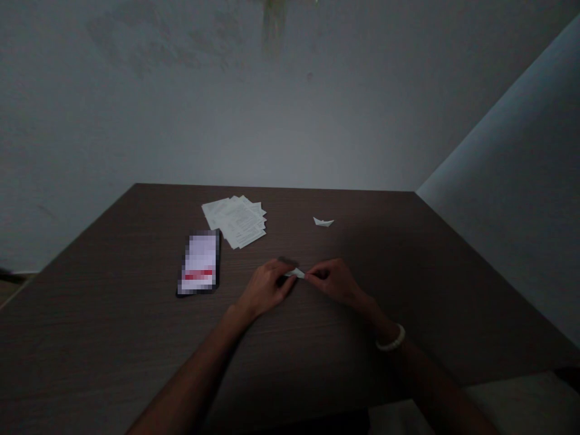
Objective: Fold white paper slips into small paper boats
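My left hand [267,284] and my right hand [333,281] meet over the middle of a dark wooden table [113,338]. Both pinch a small folded piece of white paper [296,273] held between their fingertips, low over the tabletop. The fingers of both hands are curled closed around the paper's ends. A white bracelet [390,341] circles my right wrist. A tiny folded paper boat [323,222] lies on the table beyond my hands.
A phone [199,264] with a lit screen lies to the left of my hands. A loose stack of white paper sheets [236,220] sits behind it. Pale walls close off the table's far and right sides.
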`<control>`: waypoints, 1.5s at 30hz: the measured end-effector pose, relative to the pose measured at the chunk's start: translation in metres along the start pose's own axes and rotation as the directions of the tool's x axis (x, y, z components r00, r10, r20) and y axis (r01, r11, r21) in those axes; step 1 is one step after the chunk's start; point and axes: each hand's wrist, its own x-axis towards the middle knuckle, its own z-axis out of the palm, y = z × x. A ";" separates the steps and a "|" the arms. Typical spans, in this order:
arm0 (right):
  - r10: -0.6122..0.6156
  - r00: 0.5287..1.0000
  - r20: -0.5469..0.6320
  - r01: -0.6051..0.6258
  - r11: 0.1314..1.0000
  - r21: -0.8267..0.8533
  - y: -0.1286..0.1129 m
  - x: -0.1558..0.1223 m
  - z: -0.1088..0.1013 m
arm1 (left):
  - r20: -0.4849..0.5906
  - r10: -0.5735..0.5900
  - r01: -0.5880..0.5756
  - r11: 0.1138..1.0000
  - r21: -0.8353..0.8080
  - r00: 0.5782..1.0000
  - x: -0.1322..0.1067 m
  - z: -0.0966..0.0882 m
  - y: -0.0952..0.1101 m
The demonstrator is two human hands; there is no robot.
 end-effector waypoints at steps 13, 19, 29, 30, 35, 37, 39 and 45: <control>-0.221 0.974 -0.051 0.201 0.945 -0.259 -0.007 -0.005 0.000 | -0.053 -0.022 0.020 0.999 -0.038 0.998 0.001 -0.001 0.000; -0.341 0.940 0.003 0.320 0.879 -0.353 -0.004 -0.007 0.004 | -0.049 -0.026 0.024 0.999 -0.044 0.998 0.003 -0.003 0.003; -0.299 0.954 -0.030 0.255 0.859 -0.443 -0.012 -0.006 0.011 | -0.088 -0.050 0.050 0.999 -0.004 0.995 0.001 0.000 -0.001; -0.292 0.955 -0.046 0.241 0.861 -0.449 -0.014 -0.006 0.011 | -0.098 -0.061 0.061 0.998 0.002 0.993 0.001 0.000 -0.001; -0.265 0.960 -0.094 0.195 0.869 -0.455 -0.016 -0.006 0.013 | -0.150 -0.119 0.124 0.992 0.023 0.982 0.000 0.003 -0.005; -0.253 0.962 -0.102 0.183 0.876 -0.447 -0.016 -0.006 0.014 | -0.179 -0.129 0.138 0.990 0.039 0.975 -0.001 0.004 -0.005; -0.244 0.963 -0.110 0.173 0.882 -0.439 -0.016 -0.006 0.015 | -0.202 -0.124 0.136 0.990 0.044 0.971 0.000 0.003 -0.004; -0.215 0.971 -0.108 0.147 0.885 -0.443 -0.017 -0.005 0.015 | -0.226 -0.079 0.088 0.996 0.032 0.971 0.001 0.000 0.000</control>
